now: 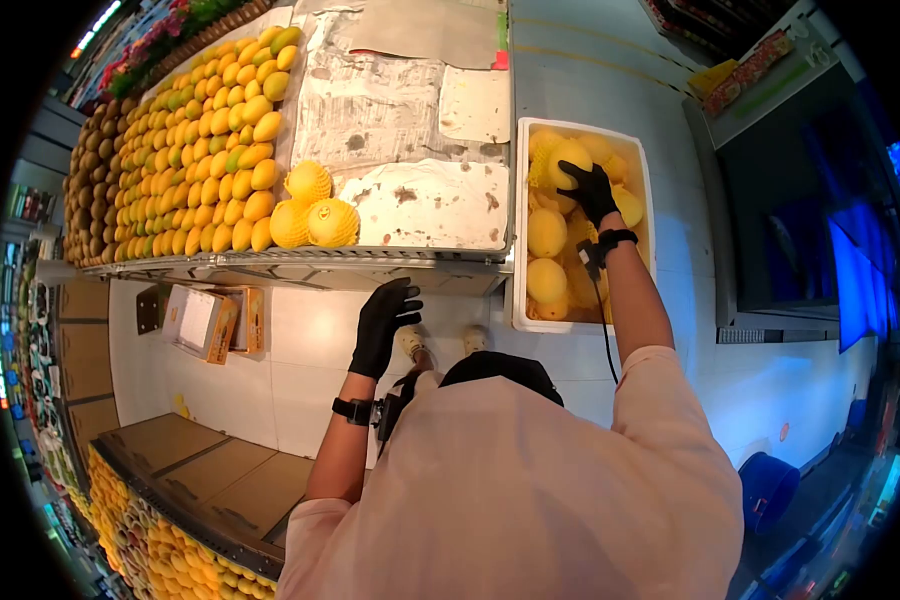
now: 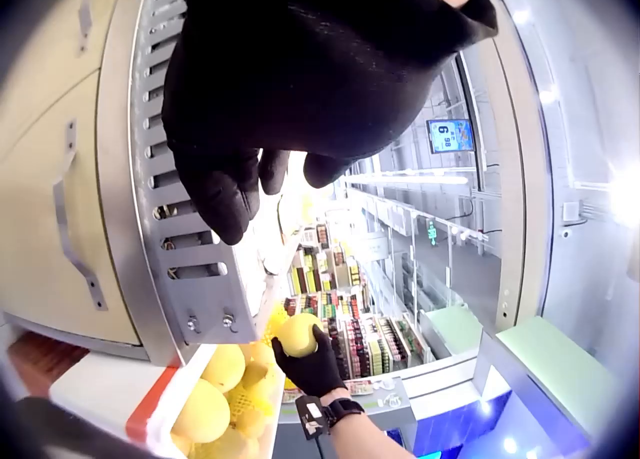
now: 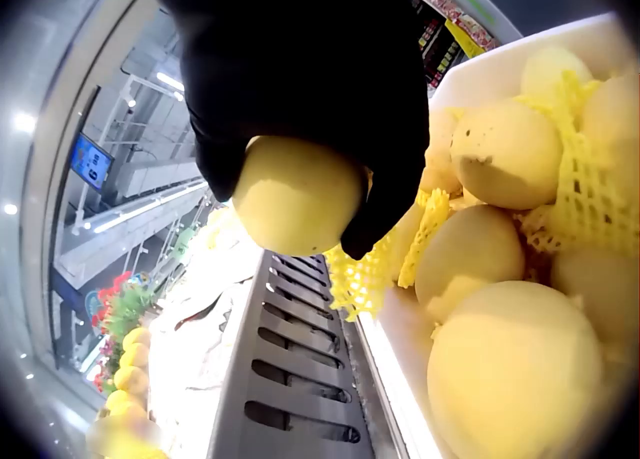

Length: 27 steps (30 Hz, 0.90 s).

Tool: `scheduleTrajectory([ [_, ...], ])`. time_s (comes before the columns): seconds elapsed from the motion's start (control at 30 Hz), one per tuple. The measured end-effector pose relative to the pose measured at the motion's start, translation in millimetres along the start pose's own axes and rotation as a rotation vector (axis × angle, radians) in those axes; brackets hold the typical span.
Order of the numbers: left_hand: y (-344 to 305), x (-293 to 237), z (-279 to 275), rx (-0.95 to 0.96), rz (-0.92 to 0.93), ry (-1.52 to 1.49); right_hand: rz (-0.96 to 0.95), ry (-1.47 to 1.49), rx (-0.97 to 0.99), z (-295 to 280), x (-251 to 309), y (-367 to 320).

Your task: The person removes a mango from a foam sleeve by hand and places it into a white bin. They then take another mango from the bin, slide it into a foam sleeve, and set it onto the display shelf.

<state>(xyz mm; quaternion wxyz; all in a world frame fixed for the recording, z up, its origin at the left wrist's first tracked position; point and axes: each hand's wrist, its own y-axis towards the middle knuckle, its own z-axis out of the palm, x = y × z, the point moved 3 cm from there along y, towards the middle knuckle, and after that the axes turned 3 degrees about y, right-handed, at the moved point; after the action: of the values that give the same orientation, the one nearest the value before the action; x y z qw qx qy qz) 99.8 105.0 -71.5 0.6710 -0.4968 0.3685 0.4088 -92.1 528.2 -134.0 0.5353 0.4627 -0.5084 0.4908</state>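
Observation:
My right hand (image 1: 592,192), in a black glove, grips a round yellow melon (image 3: 298,201) over the white foam box (image 1: 520,290). In the right wrist view its fingers and thumb curl round the fruit, and a yellow foam net (image 3: 358,279) hangs just below. More yellow melons (image 1: 547,233) fill the box, some in foam nets. My left hand (image 1: 378,325), also gloved in black, is by the front edge of the display stand, fingers loosely bent and holding nothing. On the stand sit three melons (image 1: 332,222) in yellow foam nets.
Rows of mangoes (image 1: 195,160) cover the stand's left part, beside stained white sheeting (image 1: 370,100). A slotted metal rail (image 3: 290,379) runs along the stand's edge next to the box. Cardboard cartons (image 1: 210,325) are on the floor, and a dark cabinet (image 1: 780,200) is at the right.

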Motion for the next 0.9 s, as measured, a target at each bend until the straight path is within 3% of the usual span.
scheduleTrajectory([
  [0.03, -5.7, 2.6, -2.8, -0.036, -0.009, 0.003, 0.019, -0.022, 0.005, 1.2, -7.1, 12.1],
  [0.1, -15.8, 8.4, -9.5, -0.105, -0.023, 0.011, 0.333, 0.055, -0.069, 15.2, 1.9, 25.5],
  [0.3, -38.6, 13.0, -19.2, -0.210, -0.024, -0.021, 0.557, -0.020, -0.151, 21.0, -52.7, 65.3],
  [0.47, -46.6, 12.9, -18.9, -0.257, -0.031, -0.001, 0.610, -0.302, -0.185, 19.3, -58.2, 73.7],
  [0.53, -48.2, 15.4, -18.7, -0.259, -0.041, -0.005, 0.459, -0.443, 0.022, 1.4, -87.6, 89.2],
  [0.63, -44.2, 17.4, -18.1, -0.248, -0.046, -0.018, 0.483, -0.480, 0.033, 3.3, -73.9, 84.7],
  [0.7, -41.2, 13.9, -15.0, -0.239, -0.042, -0.017, 0.559, -0.356, -0.134, 3.8, -55.9, 72.2],
  [0.8, -33.0, 11.3, -13.8, -0.232, -0.021, -0.039, 0.416, -0.304, -0.269, -3.0, -46.5, 61.8],
  [0.87, -24.4, 21.0, -20.6, -0.206, 0.015, -0.060, 0.199, -0.441, -0.177, -12.0, -38.2, 57.1],
  [0.9, -22.6, 16.6, -19.9, -0.200, 0.034, -0.073, 0.187, -0.384, -0.184, -13.7, -36.2, 53.6],
])
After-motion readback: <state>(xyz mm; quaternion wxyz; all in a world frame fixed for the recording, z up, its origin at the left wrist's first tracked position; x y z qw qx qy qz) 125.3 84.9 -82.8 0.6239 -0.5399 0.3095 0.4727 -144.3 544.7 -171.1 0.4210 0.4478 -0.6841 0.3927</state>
